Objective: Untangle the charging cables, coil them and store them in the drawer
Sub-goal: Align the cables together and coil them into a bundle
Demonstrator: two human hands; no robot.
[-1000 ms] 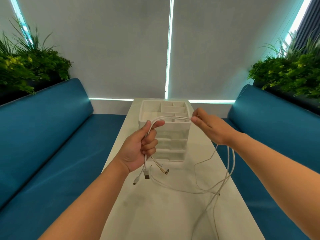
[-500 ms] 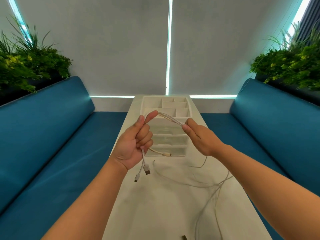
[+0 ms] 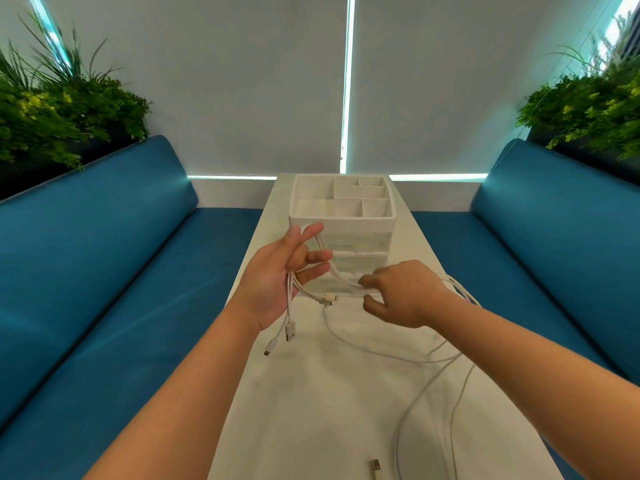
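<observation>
Charging cables (image 3: pixel 325 268), thin and white, run between both hands in front of a white drawer organizer (image 3: pixel 343 216). That organizer stands at the far end of a long, pale, faintly marbled table (image 3: pixel 311 393); its open top tray is split into several compartments, and translucent drawer fronts are stacked below it, all closed as far as can be seen. The left hand (image 3: pixel 277 282) is raised just before the organizer's left front corner, palm turned inward, with the strands looped over its forefinger and caught between its curled fingers. Three plug ends (image 3: pixel 289 332) dangle below that hand, above the table. The right hand (image 3: pixel 405 294) is before the organizer's lower right corner, knuckles up, pinching the same strands between thumb and fingertips; it is blurred. From it the slack falls to the table in loose curves nearer the camera than the organizer, and a lone USB plug (image 3: pixel 375 467) lies at the near edge. Blue upholstered benches (image 3: pixel 104 254) flank the table on either side of the organizer. Behind the organizer, grey roller blinds (image 3: pixel 242 81) cover the window, with bright strips at their edges. Green plants (image 3: pixel 52 105) rise above each bench back.
</observation>
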